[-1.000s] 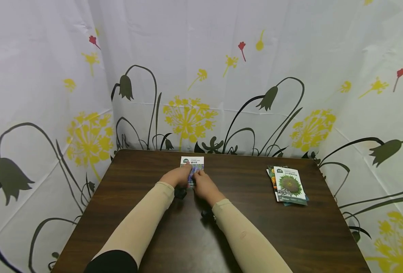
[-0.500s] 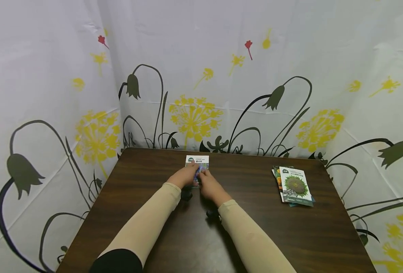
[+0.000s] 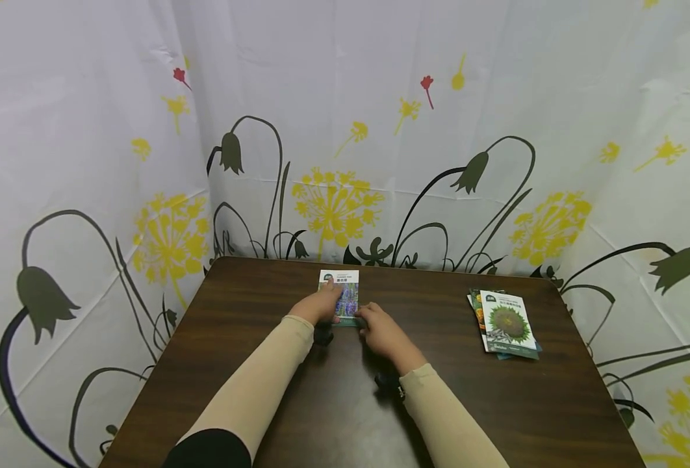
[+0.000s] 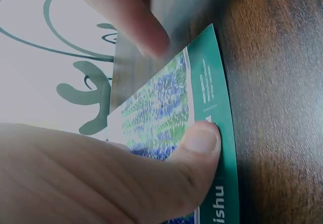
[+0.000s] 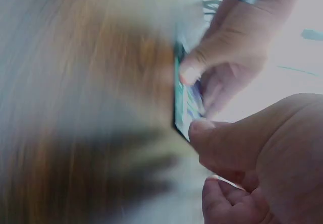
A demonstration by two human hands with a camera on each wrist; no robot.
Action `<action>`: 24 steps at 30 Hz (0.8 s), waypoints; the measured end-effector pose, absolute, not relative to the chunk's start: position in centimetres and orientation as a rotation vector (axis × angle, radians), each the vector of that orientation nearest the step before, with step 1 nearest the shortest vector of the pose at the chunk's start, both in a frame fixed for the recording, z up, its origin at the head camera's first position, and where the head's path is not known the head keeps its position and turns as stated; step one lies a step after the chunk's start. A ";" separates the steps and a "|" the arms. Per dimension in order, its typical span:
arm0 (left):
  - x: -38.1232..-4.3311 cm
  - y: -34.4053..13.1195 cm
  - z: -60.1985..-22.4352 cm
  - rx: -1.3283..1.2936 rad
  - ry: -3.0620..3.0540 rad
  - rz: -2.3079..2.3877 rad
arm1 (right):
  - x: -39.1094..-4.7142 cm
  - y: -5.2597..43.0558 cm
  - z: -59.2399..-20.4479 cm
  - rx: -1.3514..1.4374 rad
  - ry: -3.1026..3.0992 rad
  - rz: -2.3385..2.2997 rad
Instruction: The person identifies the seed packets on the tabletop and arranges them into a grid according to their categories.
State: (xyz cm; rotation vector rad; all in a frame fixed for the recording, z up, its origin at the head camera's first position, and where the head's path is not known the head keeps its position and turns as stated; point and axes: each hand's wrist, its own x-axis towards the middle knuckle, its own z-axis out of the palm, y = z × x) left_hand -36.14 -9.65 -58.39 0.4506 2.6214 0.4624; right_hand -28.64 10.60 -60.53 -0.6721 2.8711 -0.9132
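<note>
A seed packet (image 3: 348, 298) with purple flowers, a white top and a green bottom strip lies near the table's far edge. My left hand (image 3: 320, 303) rests on its left side; in the left wrist view the thumb (image 4: 199, 148) lies flat over the green strip. In the head view the left index finger stretches across the packet's face. My right hand (image 3: 384, 333) is at the lower right corner, thumb and fingers bent loosely. The left wrist view shows a blurred right fingertip (image 4: 154, 40) just off the packet's edge.
To the right lies a small pile of seed packets (image 3: 509, 324), the top one with a green-rimmed round flower. The brown wooden table (image 3: 433, 390) ends at a white curtain (image 3: 427, 162) printed with flowers.
The right hand has drawn back to the right from the packet's middle to its lower corner, uncovering more of the packet. The left hand stays on it. The head view has shifted slightly.
</note>
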 end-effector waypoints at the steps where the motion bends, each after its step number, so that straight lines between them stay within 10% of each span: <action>1: -36.1 -9.6 -58.3 0.449 2.617 0.463 | -28.4 11.1 -60.3 -0.670 2.875 -0.929; 24: -35.7 -9.8 -58.5 0.427 2.597 0.501 | -25.8 25.4 -56.9 -0.087 3.157 -1.176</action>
